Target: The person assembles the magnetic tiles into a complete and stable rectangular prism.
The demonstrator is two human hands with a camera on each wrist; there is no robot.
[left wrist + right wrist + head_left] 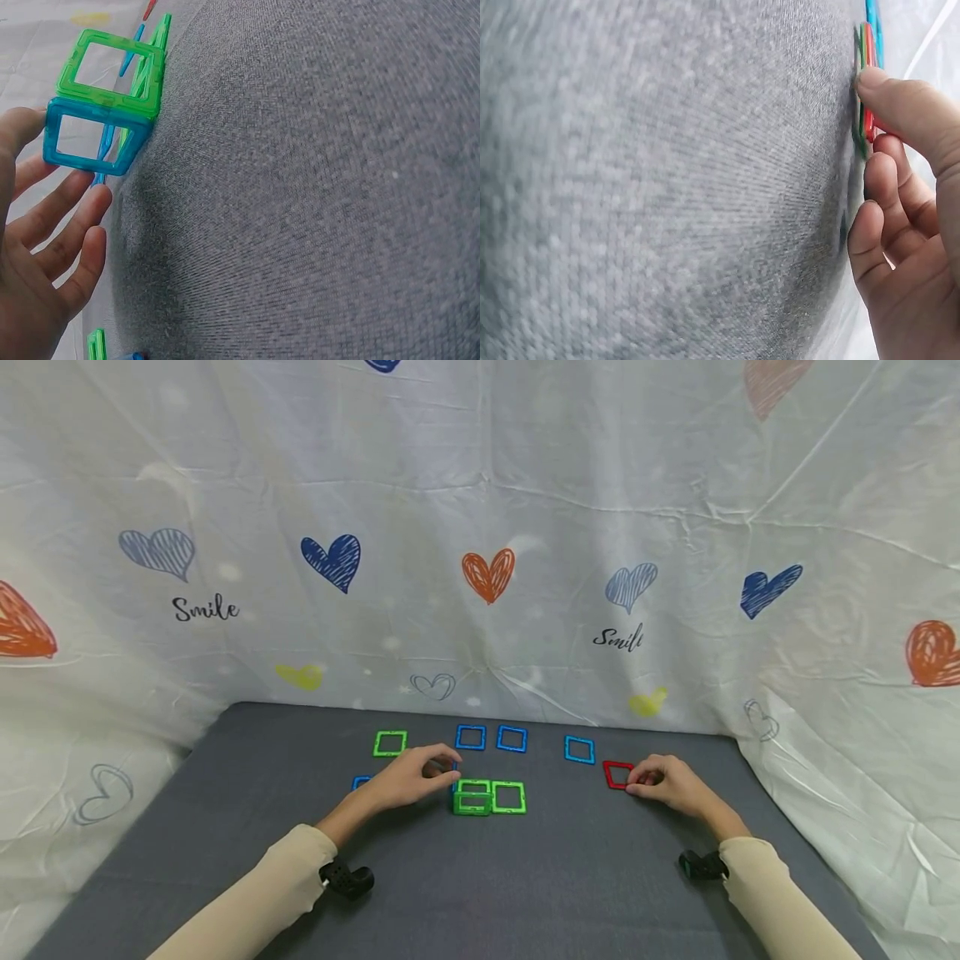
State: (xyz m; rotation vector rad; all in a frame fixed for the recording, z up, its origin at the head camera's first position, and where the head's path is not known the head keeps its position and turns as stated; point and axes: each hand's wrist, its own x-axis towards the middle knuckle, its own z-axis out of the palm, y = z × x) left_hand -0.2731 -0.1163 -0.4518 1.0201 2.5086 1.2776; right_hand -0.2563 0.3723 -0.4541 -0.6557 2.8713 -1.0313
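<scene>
Nearest the camera, two beige fabric sleeves (251, 893) were shown, with black wrist-worn devices (347, 880) at the cuffs. The scene was closed off by a creased white sheet backdrop (555, 452) printed with hearts (333, 564); before it, a table covered in dark grey cloth (562, 889) was seen. The left hand (408, 777) was placed at a small box-like assembly of green and blue plastic frames (472, 812), its fingertips beside an upright translucent blue square frame (133, 150); whether that frame was pinched or merely steadied could not be told. By the right hand (675, 787), a red square plastic frame (607, 775) was pinched between thumb and finger, well right of the assembly, at or just above the cloth. Beyond, a loose green square frame (390, 754) and three blue square frames (470, 747) were spread. The step in hand was judged to be the picking up of the red frame; by the next move, a clean lift and careful edge alignment would be required. "Smile" lettering (206, 607) could be read at left and, distorted by creasing, at right; no brand was discernible.
</scene>
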